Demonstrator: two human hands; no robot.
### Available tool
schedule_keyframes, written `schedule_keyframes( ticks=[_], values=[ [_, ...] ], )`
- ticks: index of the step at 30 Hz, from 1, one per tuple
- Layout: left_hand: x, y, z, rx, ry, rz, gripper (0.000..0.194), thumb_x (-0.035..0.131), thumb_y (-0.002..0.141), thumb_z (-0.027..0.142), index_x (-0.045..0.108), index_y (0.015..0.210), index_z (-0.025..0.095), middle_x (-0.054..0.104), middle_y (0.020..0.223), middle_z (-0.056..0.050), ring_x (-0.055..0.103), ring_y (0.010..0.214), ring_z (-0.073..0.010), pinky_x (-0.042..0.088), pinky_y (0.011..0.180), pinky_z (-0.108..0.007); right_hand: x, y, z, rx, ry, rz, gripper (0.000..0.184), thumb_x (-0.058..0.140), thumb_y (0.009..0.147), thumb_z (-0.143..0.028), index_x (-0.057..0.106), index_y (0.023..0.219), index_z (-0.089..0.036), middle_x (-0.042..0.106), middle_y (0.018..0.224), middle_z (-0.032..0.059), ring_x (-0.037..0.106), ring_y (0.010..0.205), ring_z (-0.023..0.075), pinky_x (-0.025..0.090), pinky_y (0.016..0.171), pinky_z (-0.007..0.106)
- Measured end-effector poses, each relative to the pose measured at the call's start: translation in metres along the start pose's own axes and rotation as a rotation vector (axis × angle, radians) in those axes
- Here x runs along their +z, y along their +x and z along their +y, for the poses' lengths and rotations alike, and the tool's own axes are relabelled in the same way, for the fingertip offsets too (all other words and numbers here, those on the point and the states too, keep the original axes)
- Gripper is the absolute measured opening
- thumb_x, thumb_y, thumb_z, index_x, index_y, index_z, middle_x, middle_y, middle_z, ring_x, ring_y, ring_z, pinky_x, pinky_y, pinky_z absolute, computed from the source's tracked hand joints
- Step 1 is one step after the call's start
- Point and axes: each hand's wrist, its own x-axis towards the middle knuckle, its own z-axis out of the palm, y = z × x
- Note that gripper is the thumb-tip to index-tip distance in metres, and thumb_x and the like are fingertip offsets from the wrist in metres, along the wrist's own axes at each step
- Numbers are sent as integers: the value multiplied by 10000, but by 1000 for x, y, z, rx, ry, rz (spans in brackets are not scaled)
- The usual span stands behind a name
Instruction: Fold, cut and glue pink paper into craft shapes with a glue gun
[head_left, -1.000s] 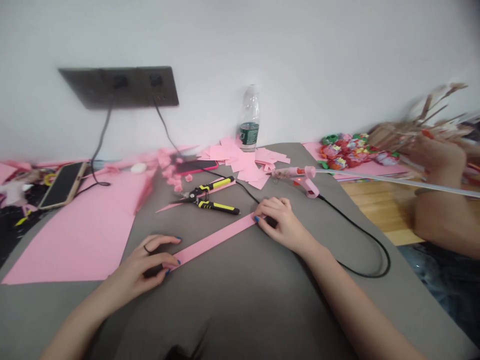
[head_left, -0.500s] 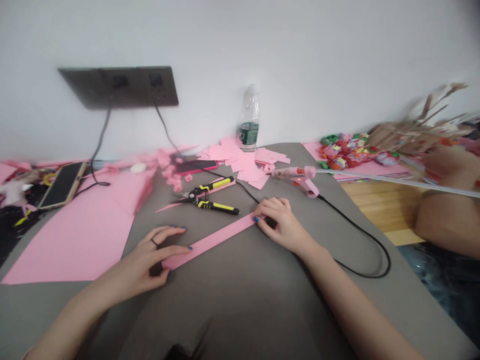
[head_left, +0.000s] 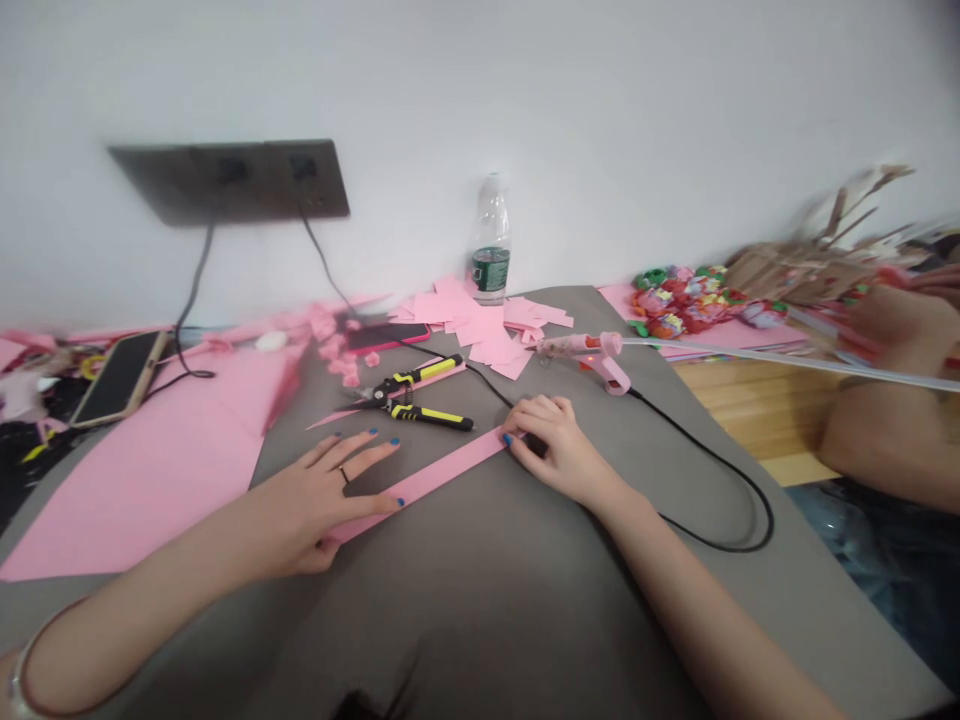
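Note:
A long pink paper strip (head_left: 454, 463) lies slantwise on the grey table. My left hand (head_left: 334, 500) rests over its near left end, fingers spread and stretched out, index finger lying along the strip; the thumb is mostly hidden under the hand. At the far right end my right hand (head_left: 551, 447) has its fingers curled and the thumb pressed at the strip's end. Just beyond the strip are spring-handled snips (head_left: 412, 393) with black and yellow grips, lying open. To the right of them rests a pink glue gun (head_left: 589, 355) with a black cord.
A bottle (head_left: 491, 245) stands by the wall behind loose pink paper pieces (head_left: 480, 325). A large pink sheet (head_left: 150, 470) and a phone (head_left: 120, 378) lie left. Colourful paper flowers (head_left: 697, 300) sit right, near another person's arm (head_left: 892, 410). Cords run from the wall sockets (head_left: 240, 180).
My left hand has slid forward and right over the strip, its fingers spreading and its thumb tucking beneath. My right hand stays at the far end. The other person's hand has moved.

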Motion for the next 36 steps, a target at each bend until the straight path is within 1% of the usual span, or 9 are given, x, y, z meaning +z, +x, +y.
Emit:
schedule_keyframes(
  ticks=[2, 4, 8, 11, 16, 21, 26, 31, 36],
  values=[
    [-3, 4, 3, 31, 25, -10, 805, 731, 647, 38, 591, 1362, 382, 310, 1667, -72, 332, 1486, -440, 257, 1190, -662, 0, 0, 0, 2, 0, 1, 114, 498, 928, -163, 567, 880, -240, 646, 853, 25, 553, 874, 226, 316, 869, 414],
    [-5, 8, 5, 55, 37, -41, 833, 731, 652, 37, 554, 1401, 355, 283, 1679, -93, 313, 1498, -435, 231, 1204, -652, 0, 0, 0, 4, 0, 2, 112, 498, 932, -170, 567, 878, -240, 646, 851, 26, 554, 875, 228, 317, 865, 415],
    [-8, 16, 7, 58, 35, -105, 992, 698, 621, -18, 448, 1485, 399, 206, 1707, -76, 280, 1517, -423, 235, 1213, -624, 0, 0, -1, 7, -2, 2, 116, 489, 936, -180, 566, 873, -239, 652, 845, 30, 558, 866, 232, 320, 854, 414],
    [-9, 21, 7, 40, 30, -163, 1061, 693, 584, -37, 415, 1502, 416, 178, 1714, -79, 264, 1523, -425, 273, 1198, -619, 0, 0, 0, 11, -2, -1, 110, 495, 931, -182, 567, 874, -243, 655, 847, 34, 558, 868, 236, 322, 847, 413],
    [-12, 25, 9, -3, 16, -242, 1084, 693, 582, -4, 365, 1545, 368, 138, 1715, -130, 217, 1536, -440, 276, 1189, -636, 0, 0, 0, 8, 2, 1, 113, 491, 933, -177, 562, 880, -247, 654, 857, 33, 557, 876, 236, 317, 853, 413],
    [-12, 26, 7, 13, 15, -232, 1154, 710, 564, 1, 309, 1567, 406, 68, 1727, -105, 184, 1541, -448, 241, 1200, -646, 0, 0, 0, 6, -1, -2, 104, 501, 924, -172, 566, 880, -241, 660, 870, 30, 558, 879, 230, 319, 852, 404],
    [-12, 29, 4, 17, -4, -229, 1173, 746, 551, -12, 331, 1547, 449, 39, 1731, -62, 168, 1551, -421, 241, 1208, -630, 0, 0, 0, 12, -9, -4, 106, 505, 923, -173, 572, 877, -241, 660, 864, 28, 564, 878, 229, 321, 856, 404],
    [-17, 34, 3, 7, -5, -229, 1170, 799, 510, -20, 411, 1510, 446, 105, 1723, -89, 214, 1531, -457, 274, 1175, -670, 0, 1, 0, 13, 0, 0, 119, 494, 923, -165, 572, 875, -240, 654, 861, 31, 558, 872, 228, 318, 856, 409],
    [-24, 44, 3, 22, 50, -241, 1180, 882, 475, -19, 463, 1472, 453, 141, 1718, -95, 221, 1531, -451, 264, 1182, -655, -1, 1, -1, 14, 8, 3, 119, 489, 930, -168, 563, 873, -241, 644, 845, 30, 551, 867, 230, 318, 845, 409]
  ],
)
